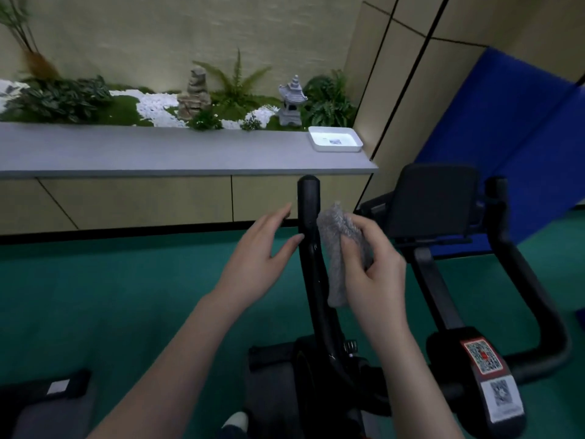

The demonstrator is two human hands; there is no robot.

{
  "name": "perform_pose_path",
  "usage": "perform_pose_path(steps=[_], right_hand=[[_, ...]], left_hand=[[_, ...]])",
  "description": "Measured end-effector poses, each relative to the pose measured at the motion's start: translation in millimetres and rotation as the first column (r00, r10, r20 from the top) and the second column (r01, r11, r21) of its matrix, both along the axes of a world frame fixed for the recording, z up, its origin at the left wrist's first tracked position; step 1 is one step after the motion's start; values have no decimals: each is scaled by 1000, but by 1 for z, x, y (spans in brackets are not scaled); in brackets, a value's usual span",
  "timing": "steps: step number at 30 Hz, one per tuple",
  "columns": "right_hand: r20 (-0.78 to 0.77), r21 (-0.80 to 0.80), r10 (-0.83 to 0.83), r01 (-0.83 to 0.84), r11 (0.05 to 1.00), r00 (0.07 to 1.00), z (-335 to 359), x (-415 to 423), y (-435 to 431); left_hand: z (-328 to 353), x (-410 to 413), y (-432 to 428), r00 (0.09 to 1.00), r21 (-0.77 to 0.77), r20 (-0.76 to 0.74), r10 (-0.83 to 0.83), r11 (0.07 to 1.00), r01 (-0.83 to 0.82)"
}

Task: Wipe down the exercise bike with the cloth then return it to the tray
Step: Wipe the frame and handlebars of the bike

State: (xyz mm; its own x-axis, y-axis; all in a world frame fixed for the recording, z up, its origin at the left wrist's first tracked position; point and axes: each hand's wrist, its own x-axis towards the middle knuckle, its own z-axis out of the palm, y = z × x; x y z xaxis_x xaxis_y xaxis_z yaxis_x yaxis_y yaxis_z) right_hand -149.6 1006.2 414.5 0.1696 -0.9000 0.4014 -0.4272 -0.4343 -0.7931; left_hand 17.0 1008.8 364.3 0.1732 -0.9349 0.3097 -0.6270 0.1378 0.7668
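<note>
The black frame of the exercise bike (319, 312) fills the lower view, with two QR-code stickers (481, 356) on its column at 5 o'clock. Two bare forearms reach up from the bottom edge. The left hand (262, 248) is at 9 o'clock of the upright handlebar (308, 210), its grip spread, fingers straight and holding nothing. Its thumb tip is at the bar, though contact cannot be confirmed. At 3 o'clock of the same bar, the right hand (376, 267) has its grip curled around a bunched grey cloth (340, 248), thumb pinching it against the fingers. The cloth lies against the bar's side and hangs below the hand. Beyond, at 2 o'clock, is the bike's dark console panel (433, 201) over green floor (126, 280). Farther back, a grey tabletop (158, 150) runs along the wall. A white tray (354, 147) sits on its end at 1 o'clock, well apart from the cloth. Behind it are ferns, white pebbles and a stone lantern (291, 101). A blue mat (506, 137) leans at 2 o'clock.
</note>
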Motion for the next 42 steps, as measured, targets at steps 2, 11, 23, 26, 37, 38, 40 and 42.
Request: perform_pose_path(steps=[2, 11, 23, 26, 37, 38, 40, 42], right_hand=[[-36, -123, -41, 36, 992, 999, 11, 12, -15], [-515, -245, 23, -172, 954, 857, 41, 59, -94], [-344, 51, -17, 37, 998, 939, 31, 66, -104], [-236, -105, -193, 172, 979, 952, 14, 63, -82], [-79, 159, -193, 203, 966, 978, 7, 68, -88], [-86, 184, -215, 228, 956, 973, 3, 68, -83], [-110, 204, -234, 252, 946, 966, -1, 69, -76], [-143, 179, -227, 251, 951, 963, -1, 69, -68]], left_hand=[[5, 0, -11, 999, -37, -54, -4, 999, 2], [19, 1, -44, 868, -38, -496, -23, 999, 5], [14, 11, -50, 709, 18, -703, -59, 995, 101], [14, 11, -50, 701, 7, -709, -74, 994, 112], [16, 12, -54, 688, -11, -721, -82, 994, 108], [16, 12, -55, 687, -14, -721, -88, 994, 112], [18, 13, -55, 686, -19, -720, -100, 992, 125], [19, 14, -56, 683, -21, -722, -110, 990, 138]])
